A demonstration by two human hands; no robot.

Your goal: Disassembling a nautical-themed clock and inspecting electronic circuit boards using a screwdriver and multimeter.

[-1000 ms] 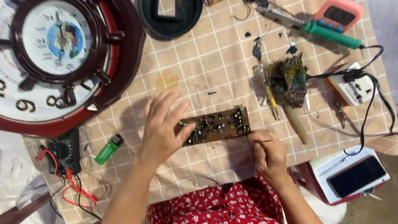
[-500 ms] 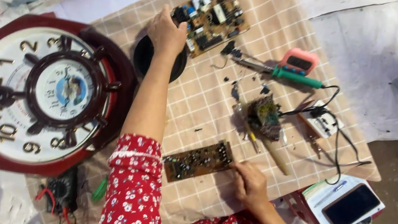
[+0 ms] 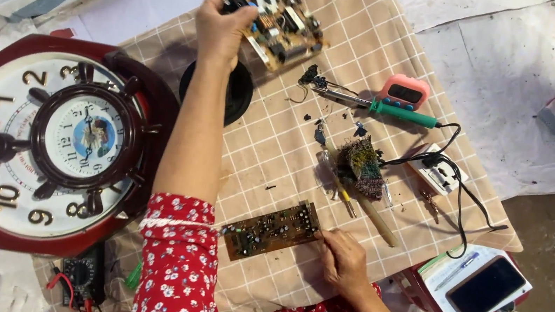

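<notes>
Since prev frame the left hand [image 3: 219, 25] has closed on the tan circuit board [image 3: 282, 29] at the far end of the checked cloth [image 3: 379, 20] & tilts it up. Right hand [image 3: 342, 259] w/ fingers pinching the near end of the brown circuit board [image 3: 272, 229], flat by the person. Soldering iron [image 3: 382, 107] lies apart.
</notes>
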